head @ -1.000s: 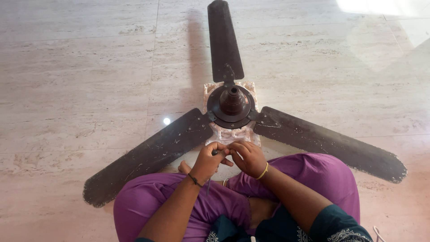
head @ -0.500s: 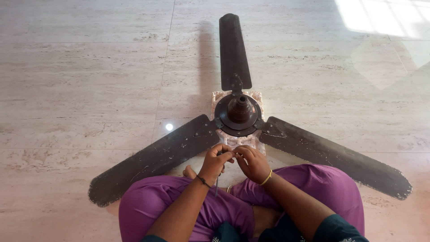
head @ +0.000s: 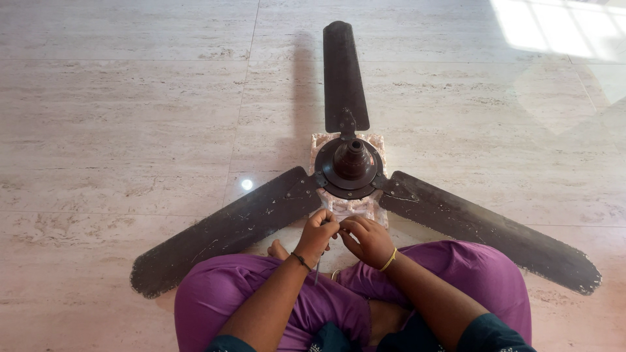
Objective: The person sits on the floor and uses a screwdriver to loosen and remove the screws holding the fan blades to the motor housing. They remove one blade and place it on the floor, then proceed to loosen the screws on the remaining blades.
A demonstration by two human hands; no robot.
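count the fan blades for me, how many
3: one blade points away from the person, one lies toward their left, one toward their right, all joined at the motor hub. None looks hidden.

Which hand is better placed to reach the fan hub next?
Probably the left hand: it sits nearer the fan hub, already gripping a thin tool. The right hand lies slightly farther back.

Both forearms angle toward 12 o'clock from crossed legs; left hand (head: 317, 233) and right hand (head: 366, 238) meet, fingers curled, fingertips pinched together.
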